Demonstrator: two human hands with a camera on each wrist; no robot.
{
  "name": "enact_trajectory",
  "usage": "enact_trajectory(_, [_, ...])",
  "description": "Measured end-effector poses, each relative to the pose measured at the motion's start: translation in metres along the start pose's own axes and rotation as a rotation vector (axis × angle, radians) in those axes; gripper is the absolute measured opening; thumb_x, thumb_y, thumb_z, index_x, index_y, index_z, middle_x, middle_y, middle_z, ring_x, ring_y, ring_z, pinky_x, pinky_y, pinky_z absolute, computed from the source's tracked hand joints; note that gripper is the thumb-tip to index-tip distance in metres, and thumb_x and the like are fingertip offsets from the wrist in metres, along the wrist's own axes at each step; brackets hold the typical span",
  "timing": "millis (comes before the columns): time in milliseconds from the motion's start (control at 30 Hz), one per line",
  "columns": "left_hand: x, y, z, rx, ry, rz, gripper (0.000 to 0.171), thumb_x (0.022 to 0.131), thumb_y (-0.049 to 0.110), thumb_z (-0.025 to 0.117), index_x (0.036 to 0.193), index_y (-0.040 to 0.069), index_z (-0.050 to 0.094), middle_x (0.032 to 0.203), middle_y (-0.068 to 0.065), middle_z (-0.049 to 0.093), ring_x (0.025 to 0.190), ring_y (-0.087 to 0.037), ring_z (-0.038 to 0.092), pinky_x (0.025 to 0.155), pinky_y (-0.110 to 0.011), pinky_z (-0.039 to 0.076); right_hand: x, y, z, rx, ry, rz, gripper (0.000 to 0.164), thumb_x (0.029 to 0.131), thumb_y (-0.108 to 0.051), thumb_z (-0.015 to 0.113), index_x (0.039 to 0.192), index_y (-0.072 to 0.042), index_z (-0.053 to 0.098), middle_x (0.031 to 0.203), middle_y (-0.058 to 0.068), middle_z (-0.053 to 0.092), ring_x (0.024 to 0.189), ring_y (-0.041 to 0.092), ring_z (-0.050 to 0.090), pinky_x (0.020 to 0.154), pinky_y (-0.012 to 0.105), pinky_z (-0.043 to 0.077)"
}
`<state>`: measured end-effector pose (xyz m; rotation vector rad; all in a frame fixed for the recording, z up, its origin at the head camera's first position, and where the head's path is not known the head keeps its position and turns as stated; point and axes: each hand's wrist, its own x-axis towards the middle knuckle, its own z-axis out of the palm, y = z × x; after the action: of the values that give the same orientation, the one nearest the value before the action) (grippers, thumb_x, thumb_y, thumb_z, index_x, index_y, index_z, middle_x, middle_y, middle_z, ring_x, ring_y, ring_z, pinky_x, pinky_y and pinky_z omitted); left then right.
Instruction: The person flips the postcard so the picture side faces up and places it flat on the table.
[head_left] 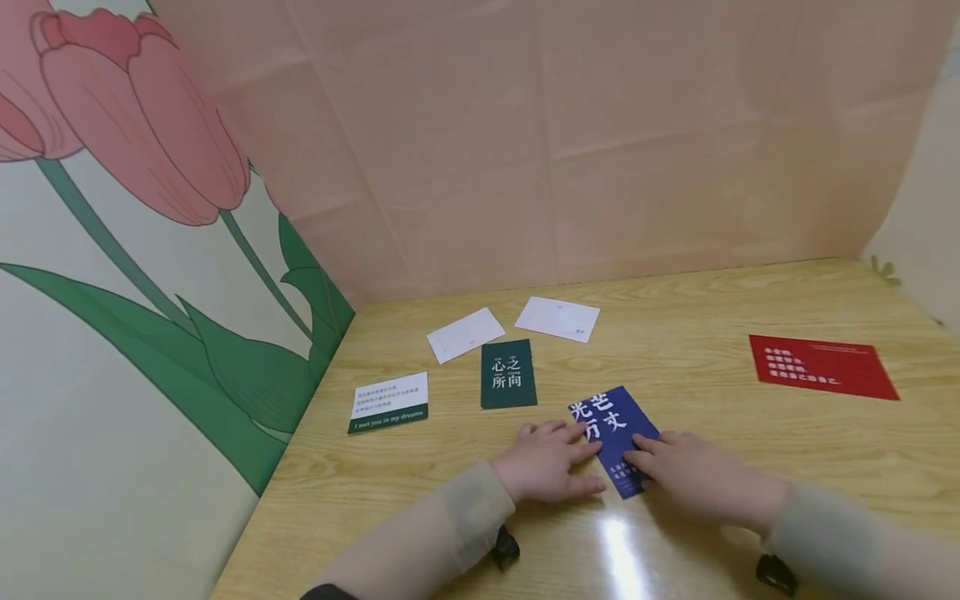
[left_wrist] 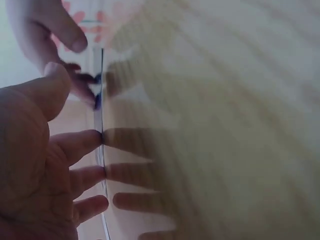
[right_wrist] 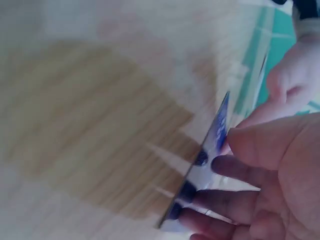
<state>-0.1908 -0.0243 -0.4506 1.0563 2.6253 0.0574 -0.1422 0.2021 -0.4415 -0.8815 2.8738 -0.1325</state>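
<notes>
A blue card (head_left: 617, 437) with white characters lies tilted on the table between both hands. At its left edge, my left hand (head_left: 551, 462) rests with fingers spread, fingertips touching the card and table. On the opposite side my right hand (head_left: 697, 475) has its fingertips on the card's right edge. In the right wrist view the blue card (right_wrist: 221, 125) shows edge-on, and the fingers of the right hand (right_wrist: 260, 195) press on it. The left wrist view shows the left hand (left_wrist: 50, 155) with fingers extended down to the glossy surface.
Beyond the hands lie a dark green card (head_left: 508, 392), a white-and-green card (head_left: 388, 400) and two white cards, one left (head_left: 459, 337), one right (head_left: 557, 319). Off to the right is a red card (head_left: 825, 367). A pink cloth (head_left: 562, 167) hangs behind the wooden table (head_left: 675, 333).
</notes>
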Motion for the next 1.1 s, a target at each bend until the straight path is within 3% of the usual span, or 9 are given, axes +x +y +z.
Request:
enact_trajectory(200, [0.006,0.002,-0.007,-0.015,-0.05,-0.002,0.057,0.095,0.067,0.022,0.147,0.045,0.025,0.157,0.015,0.013,0.146,-0.017,0.009,0.115,-0.052,0.009,-0.003,-0.019,0.0,0.002,-0.08,0.046,0.05,0.092,-0.044,0.059,0.133,-0.018,0.059,0.13,0.022,0.056,0.109,0.048,0.055,0.088,0.064,0.042])
enact_trajectory(367, [0.007,0.004,-0.008,0.014,-0.048,0.001,0.058,0.097,0.065,0.019,0.15,0.04,0.024,0.159,0.009,0.011,0.146,-0.017,0.008,0.115,-0.051,0.009,-0.001,-0.019,0.0,0.016,-0.096,0.111,0.054,0.093,-0.046,0.056,0.134,-0.011,0.057,0.134,0.027,0.051,0.112,0.055,0.051,0.09,0.068,0.037])
enact_trajectory(633, [0.006,0.001,-0.004,-0.029,-0.03,-0.015,0.061,0.098,0.062,0.026,0.15,0.032,0.031,0.159,0.006,0.015,0.146,-0.015,0.009,0.116,-0.049,0.008,0.021,0.022,-0.002,-0.088,0.023,0.161,0.042,0.093,-0.022,0.056,0.125,0.005,0.058,0.129,0.03,0.053,0.11,0.051,0.053,0.088,0.062,0.044])
enact_trajectory(800, [0.0,-0.004,-0.004,-0.05,-0.022,-0.033,0.059,0.099,0.06,0.028,0.15,0.03,0.032,0.159,0.004,0.016,0.146,-0.016,0.01,0.116,-0.048,0.008,0.034,0.05,-0.008,-0.065,-0.017,0.217,0.041,0.093,-0.012,0.05,0.128,0.009,0.054,0.134,0.031,0.049,0.119,0.053,0.045,0.095,0.064,0.038])
enact_trajectory(1100, [-0.002,-0.027,-0.008,-0.114,0.01,-0.124,0.062,0.099,0.058,0.032,0.15,0.024,0.034,0.159,0.0,0.019,0.146,-0.02,0.014,0.115,-0.05,0.012,0.049,0.096,-0.014,0.031,-0.08,0.302,0.049,0.093,-0.015,0.046,0.134,0.01,0.047,0.141,0.035,0.037,0.125,0.059,0.033,0.099,0.068,0.028])
